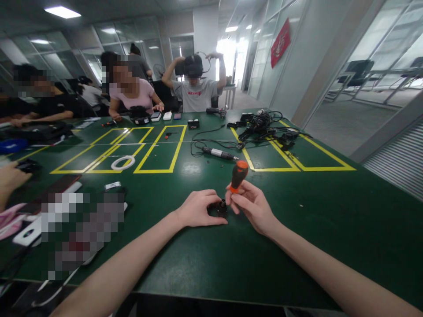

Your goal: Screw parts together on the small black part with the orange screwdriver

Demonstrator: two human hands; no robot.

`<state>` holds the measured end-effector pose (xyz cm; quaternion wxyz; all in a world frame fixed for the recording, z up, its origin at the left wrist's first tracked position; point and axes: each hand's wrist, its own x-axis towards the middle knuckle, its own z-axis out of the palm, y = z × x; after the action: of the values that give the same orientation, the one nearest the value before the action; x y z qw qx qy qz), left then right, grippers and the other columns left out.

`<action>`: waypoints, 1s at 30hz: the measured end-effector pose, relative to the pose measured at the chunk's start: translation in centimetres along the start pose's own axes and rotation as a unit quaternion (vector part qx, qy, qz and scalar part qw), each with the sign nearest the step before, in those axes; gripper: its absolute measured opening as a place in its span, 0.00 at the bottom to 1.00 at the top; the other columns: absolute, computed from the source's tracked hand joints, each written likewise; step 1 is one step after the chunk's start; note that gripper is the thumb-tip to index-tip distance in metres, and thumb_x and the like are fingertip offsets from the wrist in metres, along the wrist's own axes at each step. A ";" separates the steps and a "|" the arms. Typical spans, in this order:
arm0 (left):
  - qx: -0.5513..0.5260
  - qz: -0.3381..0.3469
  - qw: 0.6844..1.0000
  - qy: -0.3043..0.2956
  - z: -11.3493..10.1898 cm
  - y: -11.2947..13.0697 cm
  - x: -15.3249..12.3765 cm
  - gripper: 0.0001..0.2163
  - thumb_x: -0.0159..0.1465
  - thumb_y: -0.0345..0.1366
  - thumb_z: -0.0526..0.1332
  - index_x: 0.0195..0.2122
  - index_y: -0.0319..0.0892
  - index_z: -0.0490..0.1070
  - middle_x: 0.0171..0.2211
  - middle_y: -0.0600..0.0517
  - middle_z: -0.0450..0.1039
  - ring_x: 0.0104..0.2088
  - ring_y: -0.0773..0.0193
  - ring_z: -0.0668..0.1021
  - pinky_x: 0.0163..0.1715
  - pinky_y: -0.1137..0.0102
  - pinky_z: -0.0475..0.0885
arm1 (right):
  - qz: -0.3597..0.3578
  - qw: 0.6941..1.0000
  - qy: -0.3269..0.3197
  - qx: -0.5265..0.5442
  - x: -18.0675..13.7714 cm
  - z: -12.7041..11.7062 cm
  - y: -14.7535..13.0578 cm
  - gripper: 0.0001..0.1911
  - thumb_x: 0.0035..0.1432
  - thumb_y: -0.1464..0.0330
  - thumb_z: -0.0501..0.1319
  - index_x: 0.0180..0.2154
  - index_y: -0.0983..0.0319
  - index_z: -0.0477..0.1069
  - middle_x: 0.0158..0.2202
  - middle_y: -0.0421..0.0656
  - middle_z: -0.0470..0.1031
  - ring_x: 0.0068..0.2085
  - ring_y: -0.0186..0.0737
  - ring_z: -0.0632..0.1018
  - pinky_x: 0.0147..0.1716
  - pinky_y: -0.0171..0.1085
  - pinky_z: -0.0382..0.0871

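My right hand (256,206) is closed around a screwdriver (239,175) with a black and orange handle, its butt end up. The screwdriver's shaft and tip do not show clearly behind the fingers. On the green tabletop, my left hand (200,208) curls its thumb and fingers around a small black part (222,210) with a short stub standing up from its top. Part of that piece is hidden by the fingers. The two hands are close together, with the screwdriver just right of and above the black part.
Beyond my hands lie a corded electric screwdriver (218,152), a heap of black cables (261,125) and a white ring (123,162). Yellow tape (155,171) marks rectangles on the green table (317,229). Phones and a co-worker's hand (13,180) are at left; other people sit opposite.
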<state>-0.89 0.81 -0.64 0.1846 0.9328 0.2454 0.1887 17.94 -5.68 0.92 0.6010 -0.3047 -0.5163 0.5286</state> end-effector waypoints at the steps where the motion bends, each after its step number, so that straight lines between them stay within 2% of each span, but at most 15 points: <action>1: 0.007 0.003 1.000 0.000 0.0 0.0 0.0 0.19 0.58 0.54 0.70 0.36 0.41 0.75 0.33 0.53 0.73 0.32 0.66 0.75 0.31 0.72 0.65 | -0.001 1.000 0.001 -0.006 0.0 0.0 0.0 0.15 0.55 0.58 0.74 0.35 0.60 0.74 0.25 0.38 0.77 0.20 0.31 0.68 0.21 0.32 0.62; 5: 0.031 0.015 0.999 -0.007 0.0 0.0 0.2 0.20 0.61 0.54 0.68 0.30 0.40 0.72 0.27 0.55 0.70 0.27 0.69 0.71 0.26 0.72 0.59 | 0.006 0.998 0.023 -0.058 0.1 0.0 -0.1 0.17 0.52 0.57 0.75 0.29 0.61 0.73 0.25 0.39 0.75 0.20 0.31 0.67 0.20 0.33 0.62; 9: 0.034 0.028 0.999 -0.013 0.2 -0.1 0.3 0.21 0.62 0.53 0.66 0.26 0.40 0.69 0.24 0.56 0.68 0.24 0.70 0.69 0.25 0.72 0.57 | 0.000 0.997 0.031 -0.069 0.2 0.1 0.0 0.19 0.52 0.54 0.74 0.28 0.62 0.76 0.24 0.38 0.72 0.19 0.30 0.66 0.20 0.34 0.61; 12: 0.044 0.030 0.998 -0.015 0.4 -0.2 0.3 0.19 0.63 0.52 0.66 0.27 0.40 0.69 0.24 0.56 0.69 0.24 0.70 0.70 0.25 0.72 0.57 | 0.011 0.998 0.022 -0.053 0.2 0.0 0.0 0.19 0.55 0.52 0.71 0.29 0.62 0.76 0.24 0.40 0.74 0.19 0.30 0.67 0.20 0.34 0.61; 17: 0.070 0.031 0.997 -0.020 0.6 -0.2 0.5 0.17 0.62 0.50 0.66 0.27 0.41 0.70 0.24 0.56 0.70 0.24 0.69 0.72 0.25 0.72 0.59 | 0.000 0.999 0.019 -0.034 0.1 -0.1 0.0 0.18 0.55 0.54 0.72 0.36 0.59 0.72 0.26 0.39 0.77 0.20 0.32 0.69 0.21 0.34 0.65; 20: 0.083 0.032 0.996 -0.032 0.6 0.0 0.7 0.16 0.62 0.49 0.65 0.27 0.41 0.71 0.23 0.55 0.70 0.24 0.68 0.73 0.25 0.72 0.59 | 0.002 0.997 0.027 -0.073 0.1 -0.1 -0.1 0.19 0.54 0.54 0.73 0.33 0.59 0.70 0.24 0.38 0.76 0.20 0.32 0.68 0.21 0.34 0.66; 23: 0.098 0.031 0.994 -0.036 0.5 0.2 0.8 0.16 0.62 0.49 0.65 0.26 0.41 0.71 0.23 0.54 0.71 0.24 0.66 0.74 0.24 0.71 0.59 | -0.006 0.996 0.033 -0.087 0.2 -0.1 0.0 0.19 0.54 0.53 0.73 0.31 0.60 0.73 0.26 0.39 0.75 0.20 0.31 0.68 0.21 0.34 0.65; 30: 0.122 0.017 0.991 -0.045 0.4 0.5 0.8 0.15 0.62 0.49 0.64 0.31 0.41 0.73 0.26 0.53 0.73 0.27 0.64 0.76 0.26 0.70 0.60 | -0.008 0.997 0.021 -0.068 0.0 -0.1 0.0 0.19 0.58 0.51 0.70 0.36 0.60 0.74 0.26 0.40 0.76 0.20 0.33 0.71 0.22 0.36 0.67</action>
<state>0.17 0.72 -0.54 0.0770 0.9600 0.2418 0.1185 18.03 -5.70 0.92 0.5936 -0.3519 -0.5409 0.4809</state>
